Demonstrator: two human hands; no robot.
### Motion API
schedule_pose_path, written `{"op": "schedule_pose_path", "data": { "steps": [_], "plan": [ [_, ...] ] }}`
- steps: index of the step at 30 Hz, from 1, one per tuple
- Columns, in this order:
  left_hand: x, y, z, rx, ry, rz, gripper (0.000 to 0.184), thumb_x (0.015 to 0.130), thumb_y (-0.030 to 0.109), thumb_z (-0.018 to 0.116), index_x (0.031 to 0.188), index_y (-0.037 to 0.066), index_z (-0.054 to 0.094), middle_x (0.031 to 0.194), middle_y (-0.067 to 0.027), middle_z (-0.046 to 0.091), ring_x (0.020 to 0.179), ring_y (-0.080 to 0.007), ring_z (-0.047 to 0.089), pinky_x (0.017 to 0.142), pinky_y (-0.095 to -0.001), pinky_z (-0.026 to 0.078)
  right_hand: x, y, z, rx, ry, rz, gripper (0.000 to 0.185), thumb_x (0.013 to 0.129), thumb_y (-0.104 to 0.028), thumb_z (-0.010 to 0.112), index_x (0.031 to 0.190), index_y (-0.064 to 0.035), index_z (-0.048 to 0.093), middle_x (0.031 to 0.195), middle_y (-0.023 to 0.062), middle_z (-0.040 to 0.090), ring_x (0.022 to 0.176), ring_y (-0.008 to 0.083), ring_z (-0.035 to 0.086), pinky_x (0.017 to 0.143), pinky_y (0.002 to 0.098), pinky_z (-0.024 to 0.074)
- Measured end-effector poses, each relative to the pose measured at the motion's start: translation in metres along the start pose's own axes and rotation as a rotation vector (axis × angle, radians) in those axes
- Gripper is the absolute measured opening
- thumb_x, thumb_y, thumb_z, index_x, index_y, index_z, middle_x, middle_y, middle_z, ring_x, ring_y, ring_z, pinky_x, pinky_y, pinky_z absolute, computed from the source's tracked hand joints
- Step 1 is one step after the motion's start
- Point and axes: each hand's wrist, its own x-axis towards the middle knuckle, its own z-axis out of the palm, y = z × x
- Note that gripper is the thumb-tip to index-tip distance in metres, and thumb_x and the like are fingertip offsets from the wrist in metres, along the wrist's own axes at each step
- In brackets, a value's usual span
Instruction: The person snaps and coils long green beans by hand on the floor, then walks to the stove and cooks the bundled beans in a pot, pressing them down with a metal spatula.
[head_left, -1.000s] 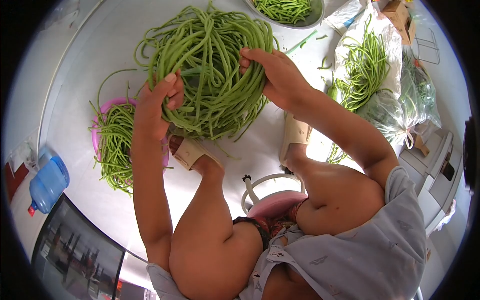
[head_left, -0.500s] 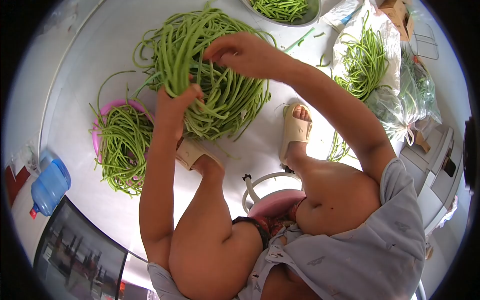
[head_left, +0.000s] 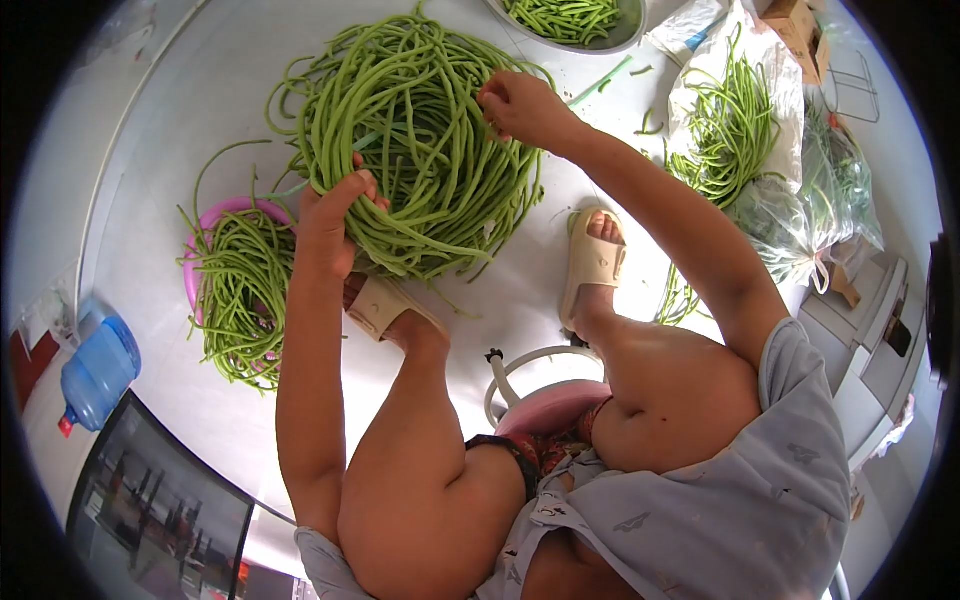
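Observation:
A large coiled heap of green yardlong beans (head_left: 440,200) lies on the floor in front of me. My left hand (head_left: 338,208) is closed around several of the beans at the heap's lower left edge, with thumb and fingertips showing. Above the heap's right side is my right hand (head_left: 525,108), its fingers curled together; anything in them is too small or hidden to make out. A thin green strip (head_left: 390,135) crosses the beans near my left hand.
A pink basin (head_left: 193,250) of long beans stands at left. Cut bean pieces fill a grey bowl (head_left: 640,25) at the top. More beans lie on a white bag (head_left: 790,110), beside clear plastic bags (head_left: 790,225). My sandalled feet flank the floor below the heap.
My right hand has moved right, away from my left hand. The strand bundle lifted over my left hand now lies lower, spread along the heap's left side. My left hand shifted slightly left.

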Motion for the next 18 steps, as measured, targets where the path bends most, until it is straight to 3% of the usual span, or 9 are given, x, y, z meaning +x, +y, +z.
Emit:
{"op": "schedule_pose_path", "data": {
  "steps": [3, 6, 7, 10, 13, 16, 17, 18],
  "plan": [
    [0.001, -0.002, -0.001, -0.013, -0.004, 0.003, 0.029, 0.080, 0.011, 0.070, 0.105, 0.006, 0.057, 0.075, -0.0048, 0.057, 0.066, -0.0165, 0.056, 0.069, -0.0361, 0.051, -0.002, -0.002, 0.007, 0.291, -0.245, 0.232, 0.033, 0.094, -0.023, 0.058, 0.098, 0.0092, 0.064, 0.069, 0.0142, 0.068, 0.056, 0.0189, 0.069, 0.056, 0.0289, 0.0577],
    [0.001, -0.001, 0.001, 0.012, -0.012, -0.010, 0.029, 0.080, 0.011, 0.070, 0.105, 0.006, 0.057, 0.075, -0.0046, 0.057, 0.067, -0.0164, 0.056, 0.070, -0.0360, 0.051, -0.008, -0.016, 0.016, 0.056, -0.318, 0.266, 0.039, 0.093, -0.026, 0.062, 0.091, 0.0128, 0.065, 0.064, 0.0135, 0.068, 0.053, 0.0181, 0.068, 0.051, 0.0257, 0.0576],
    [0.001, -0.001, 0.002, 0.013, -0.018, -0.010, 0.029, 0.080, 0.011, 0.069, 0.105, 0.006, 0.057, 0.075, -0.0045, 0.057, 0.066, -0.0163, 0.056, 0.070, -0.0359, 0.051, -0.011, -0.016, 0.023, 0.072, -0.256, 0.247, 0.038, 0.090, -0.025, 0.066, 0.076, 0.0109, 0.065, 0.063, 0.0157, 0.067, 0.049, 0.0193, 0.067, 0.050, 0.0265, 0.0572],
    [0.002, -0.003, 0.002, 0.021, -0.035, -0.008, 0.031, 0.081, 0.012, 0.069, 0.107, 0.005, 0.056, 0.075, -0.0041, 0.056, 0.066, -0.0167, 0.056, 0.071, -0.0363, 0.050, -0.012, -0.018, 0.028, -0.080, -0.169, 0.111, 0.036, 0.086, -0.023, 0.069, 0.068, 0.0082, 0.063, 0.061, 0.0172, 0.066, 0.047, 0.0200, 0.066, 0.049, 0.0281, 0.0566],
    [0.004, -0.006, -0.006, 0.041, -0.033, -0.008, 0.036, 0.082, 0.015, 0.068, 0.113, 0.004, 0.054, 0.075, -0.0035, 0.056, 0.065, -0.0180, 0.056, 0.074, -0.0372, 0.049, -0.003, -0.007, 0.024, -0.077, -0.215, 0.206, 0.042, 0.084, -0.028, 0.074, 0.100, 0.0061, 0.053, 0.072, 0.0168, 0.066, 0.053, 0.0201, 0.067, 0.048, 0.0298, 0.0546],
    [0.004, -0.008, -0.005, 0.040, -0.025, -0.011, 0.035, 0.082, 0.016, 0.068, 0.112, 0.004, 0.054, 0.075, -0.0034, 0.055, 0.066, -0.0180, 0.056, 0.074, -0.0370, 0.049, -0.004, 0.006, 0.040, -0.257, 0.017, 0.025, 0.049, 0.079, -0.029, 0.076, 0.105, 0.0044, 0.052, 0.077, 0.0181, 0.066, 0.062, 0.0247, 0.068, 0.057, 0.0349, 0.0551],
    [0.004, -0.008, -0.003, 0.036, -0.029, -0.011, 0.035, 0.082, 0.015, 0.068, 0.112, 0.004, 0.054, 0.075, -0.0033, 0.055, 0.066, -0.0181, 0.056, 0.074, -0.0368, 0.049, -0.003, 0.011, 0.048, -0.330, 0.093, -0.024, 0.053, 0.074, -0.032, 0.078, 0.105, 0.0022, 0.053, 0.083, 0.0187, 0.066, 0.075, 0.0303, 0.067, 0.069, 0.0399, 0.0536],
    [0.004, -0.007, -0.002, 0.035, -0.033, -0.012, 0.035, 0.082, 0.015, 0.068, 0.112, 0.004, 0.054, 0.075, -0.0033, 0.055, 0.066, -0.0181, 0.056, 0.074, -0.0367, 0.049, -0.003, 0.007, 0.048, -0.329, 0.092, 0.013, 0.051, 0.073, -0.032, 0.078, 0.104, 0.0015, 0.054, 0.085, 0.0188, 0.066, 0.078, 0.0313, 0.067, 0.071, 0.0403, 0.0528]
  ]
}}
